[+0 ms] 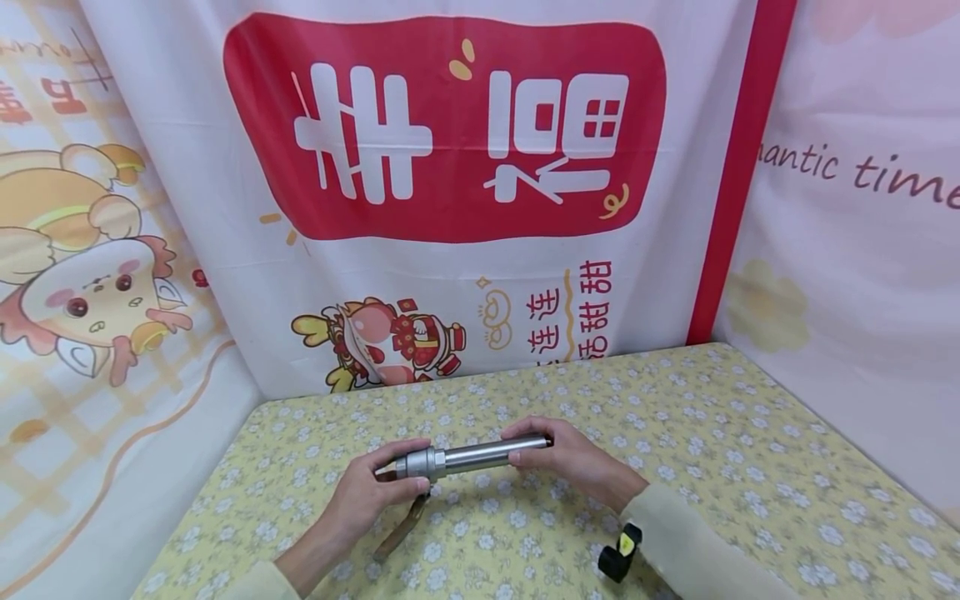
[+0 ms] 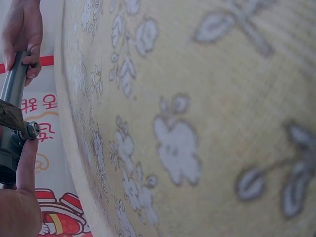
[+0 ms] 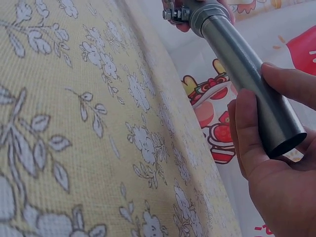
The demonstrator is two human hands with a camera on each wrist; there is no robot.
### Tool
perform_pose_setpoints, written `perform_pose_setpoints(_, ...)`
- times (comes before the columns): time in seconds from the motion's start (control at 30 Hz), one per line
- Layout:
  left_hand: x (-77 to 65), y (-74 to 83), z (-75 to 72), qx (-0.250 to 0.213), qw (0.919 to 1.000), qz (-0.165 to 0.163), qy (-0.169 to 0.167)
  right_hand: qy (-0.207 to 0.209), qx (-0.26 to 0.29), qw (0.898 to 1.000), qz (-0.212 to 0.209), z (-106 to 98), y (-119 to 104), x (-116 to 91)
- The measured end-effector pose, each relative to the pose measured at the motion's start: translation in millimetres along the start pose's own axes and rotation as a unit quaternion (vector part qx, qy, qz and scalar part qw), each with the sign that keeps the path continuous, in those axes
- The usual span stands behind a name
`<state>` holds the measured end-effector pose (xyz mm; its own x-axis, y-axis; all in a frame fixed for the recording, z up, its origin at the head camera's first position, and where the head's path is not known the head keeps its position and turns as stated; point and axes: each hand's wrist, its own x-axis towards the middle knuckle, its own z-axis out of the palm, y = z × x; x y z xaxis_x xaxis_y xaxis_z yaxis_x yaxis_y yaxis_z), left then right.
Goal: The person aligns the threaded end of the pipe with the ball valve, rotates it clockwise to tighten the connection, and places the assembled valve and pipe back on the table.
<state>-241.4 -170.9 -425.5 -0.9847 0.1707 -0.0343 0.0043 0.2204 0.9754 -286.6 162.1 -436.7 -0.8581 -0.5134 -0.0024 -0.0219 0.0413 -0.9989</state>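
A smooth steel tube joined to a ball valve is held nearly level over the tablecloth, its right end slightly higher. My left hand grips the valve end, thumb and fingers on opposite sides of it. A worn brownish lever handle hangs from the valve toward me. My right hand holds the tube near its free end. In the right wrist view, thumb and fingers lie along both sides of the tube, and its round end faces the palm. The left wrist view shows a nut beside a left fingertip.
A yellow tablecloth with white flowers covers the table. Printed cloth hangings stand behind it and on both sides. A black strap with a yellow mark is at the right sleeve.
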Motion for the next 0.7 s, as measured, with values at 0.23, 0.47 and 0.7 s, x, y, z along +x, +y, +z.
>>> perform_pose_setpoints(0.23,-1.0,0.0,0.3,-0.008,1.0000,-0.003,-0.001,0.014,0.004,1.000,-0.006,0.2,0.8,0.1)
perform_pose_setpoints(0.47,-2.0,0.3,0.5,-0.014,0.9998,-0.010,-0.002,0.006,-0.005,1.000,-0.015,1.1,0.8,-0.5)
perform_pose_setpoints(0.7,-2.0,0.0,-0.6,-0.014,0.9999,-0.008,-0.002,0.002,-0.001,1.000,-0.014,1.0,1.7,0.0)
